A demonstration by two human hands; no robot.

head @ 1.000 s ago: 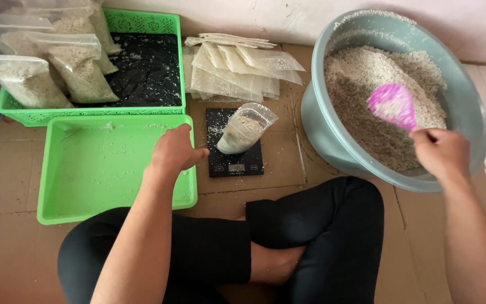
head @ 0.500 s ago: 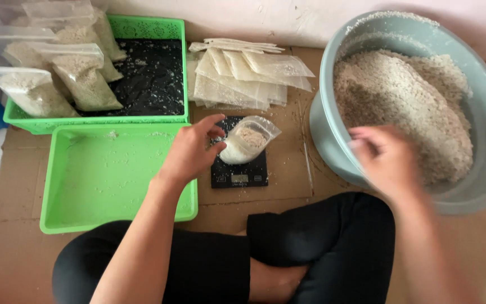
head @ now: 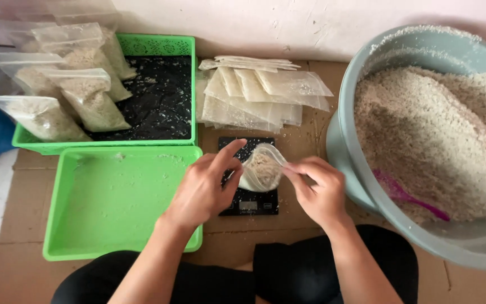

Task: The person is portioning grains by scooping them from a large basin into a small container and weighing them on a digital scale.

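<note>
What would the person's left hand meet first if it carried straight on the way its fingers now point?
The left hand points up and right, so it would meet the small bag on the scale first; its fingertips look already on it.

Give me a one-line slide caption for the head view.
Both hands, left hand and right hand, hold a part-filled clear bag over a black scale.

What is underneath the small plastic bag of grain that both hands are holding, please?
A small black scale lies under the bag, on the cardboard. The bag, left hand and right hand cover most of its platform.
</note>
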